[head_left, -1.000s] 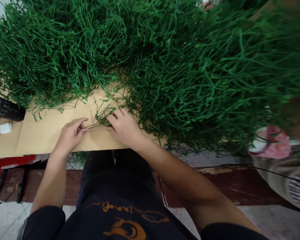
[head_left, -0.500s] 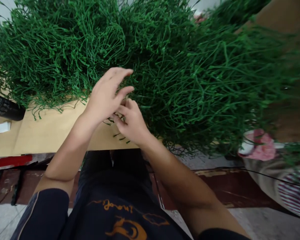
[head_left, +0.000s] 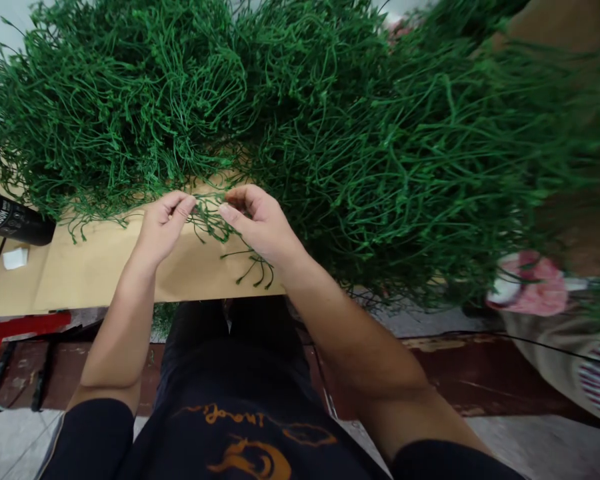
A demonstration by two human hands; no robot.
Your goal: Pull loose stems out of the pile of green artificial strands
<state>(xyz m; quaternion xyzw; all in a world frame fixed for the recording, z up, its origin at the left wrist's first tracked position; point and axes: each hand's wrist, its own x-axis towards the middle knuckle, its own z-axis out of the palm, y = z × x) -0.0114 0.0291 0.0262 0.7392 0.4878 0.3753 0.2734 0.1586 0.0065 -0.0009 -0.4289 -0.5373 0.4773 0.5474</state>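
Observation:
A huge heap of thin green plastic stems point(head_left: 330, 133) covers the far half of a table laid with tan cardboard point(head_left: 105, 260). Just above the cardboard near the heap's front edge, my left hand point(head_left: 164, 225) pinches a small green sprig point(head_left: 211, 225), fingers curled shut on its left end. My right hand point(head_left: 257, 223) holds the same sprig from the right, thumb and fingers closed on it. Loose strands of the sprig dangle below my right hand toward the table's front edge.
A black cylinder with white lettering point(head_left: 13, 219) lies at the table's left edge, with a small white block point(head_left: 15, 257) beside it. A red object point(head_left: 10, 330) sits below the table at left. A pink and white object point(head_left: 530, 283) lies at right.
My left hand came back down from the heap and closed on the sprig's left end. My right hand has lifted slightly with the sprig, which has been pulled clear of the heap.

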